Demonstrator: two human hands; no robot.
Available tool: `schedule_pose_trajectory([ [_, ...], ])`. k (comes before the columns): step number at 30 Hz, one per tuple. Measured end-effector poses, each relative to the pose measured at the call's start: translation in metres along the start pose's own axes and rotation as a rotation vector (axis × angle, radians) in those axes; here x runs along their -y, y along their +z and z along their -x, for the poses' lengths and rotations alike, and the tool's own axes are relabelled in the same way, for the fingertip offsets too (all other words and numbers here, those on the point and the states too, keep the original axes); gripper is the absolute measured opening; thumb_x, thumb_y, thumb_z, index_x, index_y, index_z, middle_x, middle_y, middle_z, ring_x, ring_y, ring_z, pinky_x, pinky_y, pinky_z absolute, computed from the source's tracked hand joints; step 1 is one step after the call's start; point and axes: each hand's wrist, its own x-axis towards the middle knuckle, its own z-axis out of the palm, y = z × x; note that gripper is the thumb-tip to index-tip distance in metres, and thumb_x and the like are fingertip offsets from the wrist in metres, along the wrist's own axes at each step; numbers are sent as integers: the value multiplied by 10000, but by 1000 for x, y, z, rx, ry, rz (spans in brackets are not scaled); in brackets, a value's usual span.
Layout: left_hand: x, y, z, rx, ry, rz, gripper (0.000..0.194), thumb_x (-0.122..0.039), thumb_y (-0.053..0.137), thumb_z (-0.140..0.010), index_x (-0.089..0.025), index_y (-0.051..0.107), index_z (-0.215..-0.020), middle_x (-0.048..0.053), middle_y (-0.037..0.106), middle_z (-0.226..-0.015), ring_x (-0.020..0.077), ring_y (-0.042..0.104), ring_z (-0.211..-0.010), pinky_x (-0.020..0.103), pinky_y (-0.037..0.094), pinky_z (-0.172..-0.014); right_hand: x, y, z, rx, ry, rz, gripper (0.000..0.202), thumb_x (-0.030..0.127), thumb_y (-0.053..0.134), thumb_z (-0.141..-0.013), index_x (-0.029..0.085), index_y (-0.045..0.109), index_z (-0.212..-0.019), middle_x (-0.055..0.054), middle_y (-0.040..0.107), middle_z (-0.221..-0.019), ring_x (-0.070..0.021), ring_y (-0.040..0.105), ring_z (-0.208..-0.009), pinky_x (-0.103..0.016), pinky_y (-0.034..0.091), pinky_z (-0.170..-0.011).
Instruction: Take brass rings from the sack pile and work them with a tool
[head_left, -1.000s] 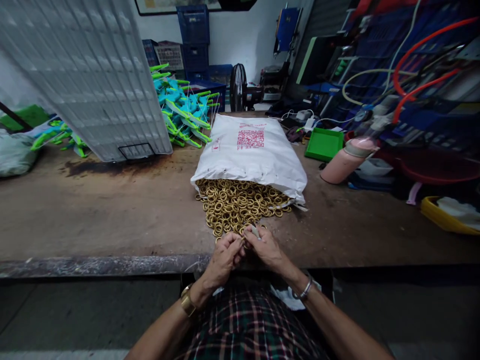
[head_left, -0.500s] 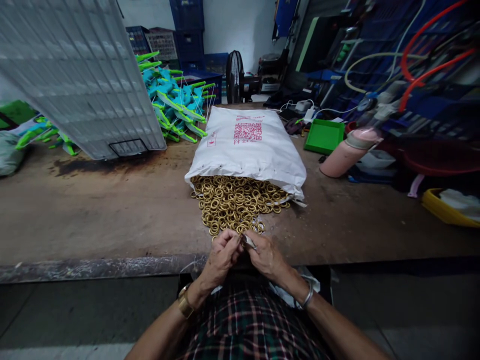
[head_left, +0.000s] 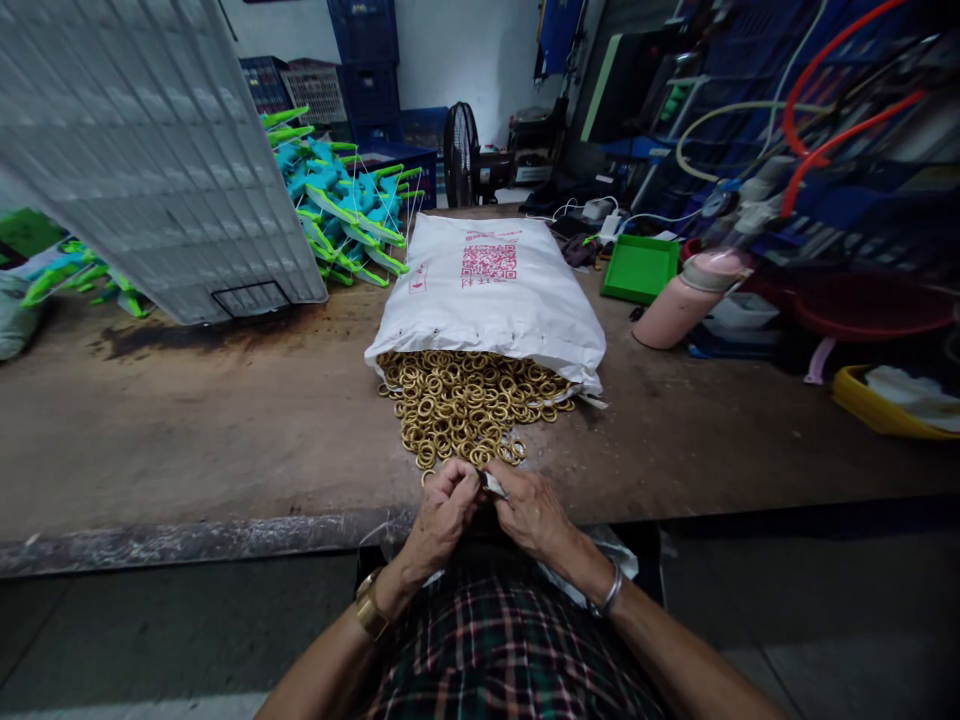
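Close together at the table's front edge, my two hands meet fingertip to fingertip. My left hand (head_left: pixel 444 510) is closed in a pinch; its fingers hide whatever is in them. Between thumb and fingers of my right hand (head_left: pixel 529 508) is a small tool (head_left: pixel 493 485), whitish along its body with a dark end pointing at the left fingertips. Just beyond the hands lies a heap of brass-coloured rings (head_left: pixel 457 405). They spill from the mouth of a white woven sack (head_left: pixel 480 300) with red print, which lies flat on the table.
A grey ribbed plastic crate (head_left: pixel 172 160) stands on edge at the left, beside a pile of green and turquoise plastic parts (head_left: pixel 341 205). Toward the right are a green tray (head_left: pixel 640 268), a pink bottle (head_left: pixel 679 305) and a yellow basin (head_left: pixel 892 410). A black fan (head_left: pixel 460 155) stands behind.
The camera view has shifted slightly. Both hands keep their place at the table edge, and a little more of the small tool shows between them.
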Motion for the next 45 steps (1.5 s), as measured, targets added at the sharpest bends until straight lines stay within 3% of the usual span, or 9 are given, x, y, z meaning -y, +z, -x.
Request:
schedule_pose_trajectory([
  [14, -5, 2, 1, 1, -13, -36, 353, -529, 550, -753, -189, 459, -769, -106, 300, -479, 48, 234, -401, 195, 163, -399, 1, -1, 0, 32, 24, 54, 263, 65, 368, -685, 181, 546, -841, -48, 623, -749, -154, 511, -640, -250, 295, -587],
  [22, -3, 3, 1, -14, -21, -44, 344, -515, 554, -756, -186, 460, -718, -63, 437, -557, 49, 277, -425, 202, 184, -408, 10, -7, 0, 87, 112, 177, 320, 41, 398, -682, 167, 551, -933, -70, 648, -782, -167, 549, -658, -261, 276, -578],
  [27, -16, 7, 14, 81, -13, -90, 348, -514, 527, -780, -177, 481, -705, -43, 461, -580, 51, 315, -439, 198, 223, -418, -12, -11, -7, 0, 213, 250, 259, 68, 383, -750, 168, 565, -905, -76, 649, -751, -166, 544, -626, -270, 257, -551],
  [30, -17, 8, 19, 136, -70, 1, 337, -504, 523, -787, -177, 485, -714, -41, 475, -580, 44, 312, -415, 189, 210, -392, -40, -19, -10, -115, 303, 260, 237, 121, 380, -789, 169, 575, -913, -69, 627, -702, -168, 527, -594, -273, 260, -547],
  [33, -10, 7, 14, 106, -112, 139, 351, -505, 507, -793, -165, 505, -708, -57, 416, -527, 41, 295, -394, 176, 189, -367, -56, -26, -12, -176, 314, 208, 214, 185, 381, -825, 173, 573, -917, -52, 614, -701, -167, 526, -607, -263, 294, -569],
  [40, 0, 1, 5, 19, -145, 360, 250, -407, 579, -753, -168, 526, -806, -8, 572, -682, 55, 440, -413, 167, 272, -348, -43, -21, -19, -104, 206, 137, 223, 234, 460, -834, 193, 562, -1028, -66, 641, -954, -171, 569, -822, -251, 352, -686],
  [43, -1, -1, 6, 22, -254, 491, 273, -347, 605, -734, -184, 545, -944, -15, 574, -649, 78, 494, -454, 162, 307, -364, -42, -21, -21, -72, 227, 172, 207, 222, 464, -825, 192, 577, -995, -65, 651, -907, -174, 572, -783, -250, 341, -654],
  [45, -1, 0, 6, 43, -306, 565, 231, -336, 624, -720, -161, 573, -862, -2, 574, -659, 82, 522, -505, 155, 319, -380, -45, -20, -20, -78, 246, 159, 212, 239, 456, -827, 193, 581, -992, -60, 654, -849, -174, 571, -735, -249, 333, -622],
])
